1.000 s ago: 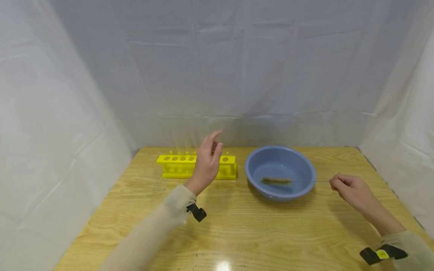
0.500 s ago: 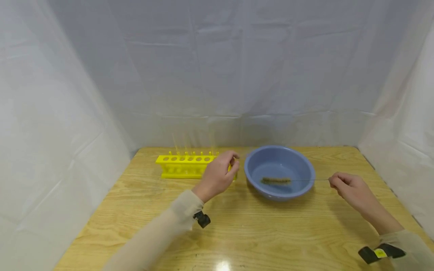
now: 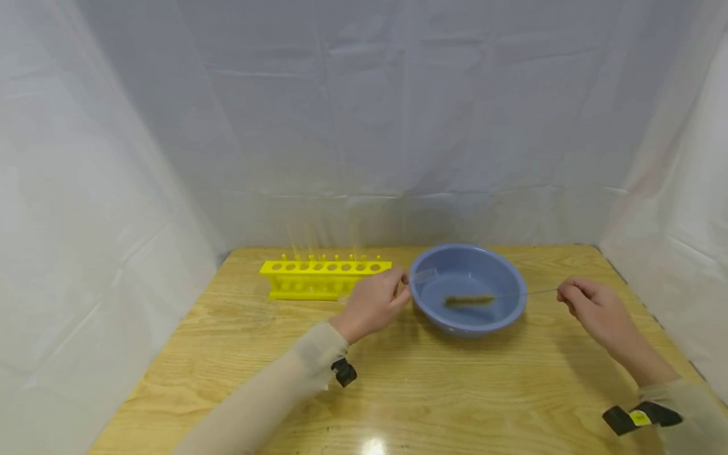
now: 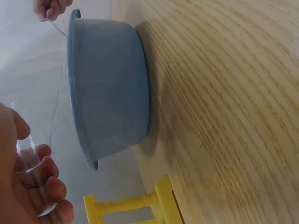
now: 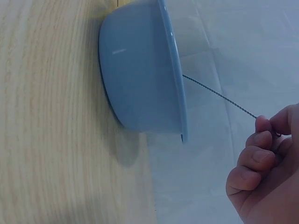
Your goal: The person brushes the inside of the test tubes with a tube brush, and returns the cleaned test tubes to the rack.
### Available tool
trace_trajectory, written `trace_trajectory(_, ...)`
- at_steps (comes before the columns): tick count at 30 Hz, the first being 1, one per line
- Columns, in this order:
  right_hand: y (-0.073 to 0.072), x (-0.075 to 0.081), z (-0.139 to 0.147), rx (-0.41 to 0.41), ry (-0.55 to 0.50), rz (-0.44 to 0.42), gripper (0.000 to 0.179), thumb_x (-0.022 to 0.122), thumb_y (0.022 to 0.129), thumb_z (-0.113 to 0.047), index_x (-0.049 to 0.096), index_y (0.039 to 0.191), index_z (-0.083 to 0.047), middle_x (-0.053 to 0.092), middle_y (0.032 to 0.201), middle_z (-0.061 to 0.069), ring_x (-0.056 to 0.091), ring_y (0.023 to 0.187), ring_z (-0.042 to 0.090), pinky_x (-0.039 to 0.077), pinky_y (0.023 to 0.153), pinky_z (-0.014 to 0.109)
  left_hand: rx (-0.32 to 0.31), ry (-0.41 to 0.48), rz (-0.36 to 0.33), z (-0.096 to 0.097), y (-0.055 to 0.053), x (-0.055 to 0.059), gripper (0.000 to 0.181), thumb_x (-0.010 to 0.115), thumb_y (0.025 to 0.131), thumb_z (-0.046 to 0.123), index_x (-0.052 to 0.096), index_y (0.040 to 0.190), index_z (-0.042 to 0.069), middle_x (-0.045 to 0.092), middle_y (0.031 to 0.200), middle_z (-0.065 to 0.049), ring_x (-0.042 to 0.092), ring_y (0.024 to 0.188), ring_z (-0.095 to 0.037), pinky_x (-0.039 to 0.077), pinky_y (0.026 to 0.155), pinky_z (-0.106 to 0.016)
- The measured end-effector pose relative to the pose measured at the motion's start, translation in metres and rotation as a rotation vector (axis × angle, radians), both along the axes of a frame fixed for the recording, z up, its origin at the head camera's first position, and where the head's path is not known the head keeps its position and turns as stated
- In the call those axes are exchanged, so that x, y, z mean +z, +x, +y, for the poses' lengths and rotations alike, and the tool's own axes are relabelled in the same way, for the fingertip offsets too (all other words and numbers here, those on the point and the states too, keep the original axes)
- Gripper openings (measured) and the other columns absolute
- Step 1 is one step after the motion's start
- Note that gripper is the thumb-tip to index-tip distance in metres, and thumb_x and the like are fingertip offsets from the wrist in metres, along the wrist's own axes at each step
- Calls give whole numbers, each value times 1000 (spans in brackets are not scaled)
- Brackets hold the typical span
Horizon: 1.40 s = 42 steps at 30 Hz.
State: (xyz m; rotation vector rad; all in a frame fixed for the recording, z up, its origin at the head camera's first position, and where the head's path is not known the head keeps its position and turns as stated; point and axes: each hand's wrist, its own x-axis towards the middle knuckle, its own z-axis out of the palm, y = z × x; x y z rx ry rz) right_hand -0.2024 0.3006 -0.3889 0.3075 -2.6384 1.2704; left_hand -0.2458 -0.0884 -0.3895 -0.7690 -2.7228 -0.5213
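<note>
My left hand (image 3: pixel 375 300) is at the left rim of a blue basin (image 3: pixel 469 325), pinching a clear glass test tube (image 3: pixel 423 275). The tube points right and reaches over the basin. In the left wrist view, the fingers (image 4: pixel 52 186) curl around the test tube (image 4: pixel 29 158). To the basin's right, my right hand (image 3: pixel 597 316) pinches the end of the twisted-wire handle of a test tube brush (image 3: pixel 469 300). Its brown bristles lie within the basin's outline. The right wrist view shows the wire (image 5: pixel 219 94) crossing over the rim, with the bristles hidden behind the basin wall.
A yellow test tube rack (image 3: pixel 304 295) stands left of the basin, partly behind my left hand. Faint clear tubes (image 3: pixel 356 237) rise at its back. The wooden table (image 3: pixel 432 392) ends at white sheeting (image 3: pixel 364 126) behind and on both sides.
My left hand has moved right and down from over the rack to the basin's rim, and the test tube now shows over the basin. The right hand and brush have shifted slightly.
</note>
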Motion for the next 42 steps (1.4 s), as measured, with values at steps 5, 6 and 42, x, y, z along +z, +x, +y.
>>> trace_trajectory(5, 1, 3, 2, -56, -22, 65, 35, 41, 109, -26, 60, 89, -5, 47, 65, 1, 39, 50, 17, 34, 48, 33, 12, -45, -29, 2, 0, -3, 16, 54, 101, 30, 64, 105, 19, 55, 74, 10, 50, 60, -6, 40, 50, -21)
trace_trajectory(6, 1, 4, 2, -63, -33, 73, 35, 42, 109, -26, 61, 89, -5, 47, 65, 1, 39, 50, 17, 34, 47, 33, 14, -45, -33, 2, 0, -3, 16, 54, 101, 30, 65, 105, 19, 55, 74, 10, 50, 60, -6, 40, 49, -21)
trace_trajectory(42, 0, 3, 16, -95, -99, 44, 32, 47, 107, -26, 62, 87, -5, 48, 61, -2, 39, 50, 14, 33, 46, 33, 43, -162, -49, 9, -7, -13, 35, 51, 102, 40, 67, 120, 14, 72, 98, 2, 64, 79, -11, 48, 58, -26)
